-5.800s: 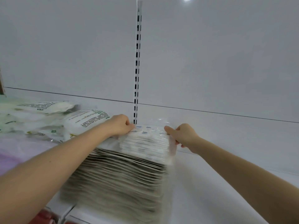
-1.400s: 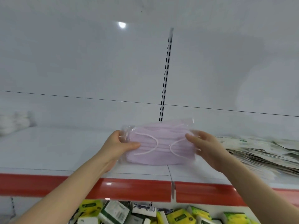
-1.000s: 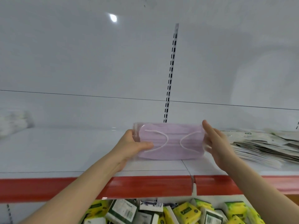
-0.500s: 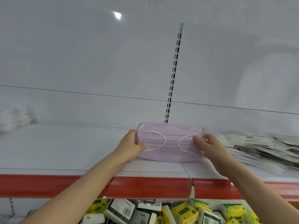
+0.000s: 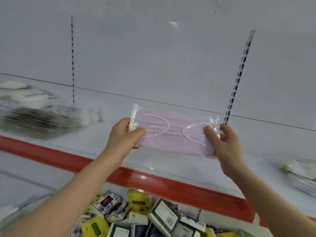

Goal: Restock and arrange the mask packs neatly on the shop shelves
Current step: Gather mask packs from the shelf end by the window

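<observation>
A pack of lilac masks [image 5: 172,134] in clear plastic, white ear loops showing, is held up in front of the white shelf [image 5: 188,165] with its red front strip. My left hand [image 5: 123,135] pinches its left end between thumb and fingers. Its right end is pinched by my right hand [image 5: 224,142]. The pack hangs just above the shelf surface, tilted down to the right. A blurred stack of white mask packs [image 5: 39,120] lies on the shelf to the left. More white packs [image 5: 302,173] lie at the right edge.
Two slotted uprights [image 5: 236,79] [image 5: 72,59] run up the white back panel. Below the shelf lies a heap of yellow, white and dark small packs [image 5: 136,218]. Bare shelf surface lies under and around the lilac pack.
The view has swung to the right, so the upright now sits right of the pack and the white stack is on the left. Both hands still hold the lilac pack, now tilted.
</observation>
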The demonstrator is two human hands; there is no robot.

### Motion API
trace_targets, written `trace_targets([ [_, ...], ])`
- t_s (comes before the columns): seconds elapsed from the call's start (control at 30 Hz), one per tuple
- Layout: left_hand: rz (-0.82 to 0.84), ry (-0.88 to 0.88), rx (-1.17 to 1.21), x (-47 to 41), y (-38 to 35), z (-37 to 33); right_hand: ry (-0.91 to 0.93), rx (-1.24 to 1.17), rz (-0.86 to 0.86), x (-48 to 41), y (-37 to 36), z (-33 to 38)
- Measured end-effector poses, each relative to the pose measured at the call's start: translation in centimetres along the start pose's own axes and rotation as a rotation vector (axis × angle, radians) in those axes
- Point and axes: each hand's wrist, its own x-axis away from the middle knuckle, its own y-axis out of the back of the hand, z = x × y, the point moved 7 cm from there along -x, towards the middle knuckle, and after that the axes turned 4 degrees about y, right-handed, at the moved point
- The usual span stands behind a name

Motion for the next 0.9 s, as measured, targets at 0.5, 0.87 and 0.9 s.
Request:
trace_targets([
  [0.5,-0.317,-0.091,-0.160,-0.1,36.4,-2.7,0.022,-0.227,0.332,8.2,-35.8,8.9],
  [0.87,-0.438,-0.132,-0.258,-6.0,51.0,-4.6,0.159,-0.048,0.460,6.0,-52.9,13.9],
  [0.9,-0.443,-0.142,-0.261,-7.1,51.9,-4.7,0.157,-0.036,0.465,5.3,-54.2,14.0],
])
